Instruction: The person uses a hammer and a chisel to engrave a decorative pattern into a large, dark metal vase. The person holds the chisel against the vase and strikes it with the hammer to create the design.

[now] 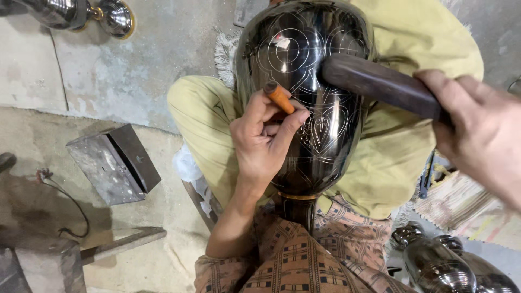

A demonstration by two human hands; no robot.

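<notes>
Vase (pixel 320 146): dark polished metal, bulbous body tapering to a narrow neck with a brass-coloured ring, lying across the person's lap on yellow-green trousers (pixel 380 163). Long axis runs away from the viewer, neck nearest the checked shirt (pixel 293 260). Fine bright engraved lines form concentric circles and petal shapes on its glossy surface.

Left hand (pixel 264 138): wrist bent, fingers pinching an orange-handled chisel (pixel 279 97); its lower end is hidden behind the fingers at the vase wall.

Right hand (pixel 477 130): fingers wrapped tight around a dark, smooth wooden mallet (pixel 380 84), whose rounded head lies against the vase's upper right.

Surroundings: dull grey metal box (pixel 111 163) on the dusty concrete floor (pixel 108 81); more shiny dark vessels (pixel 450 263) at lower right.
</notes>
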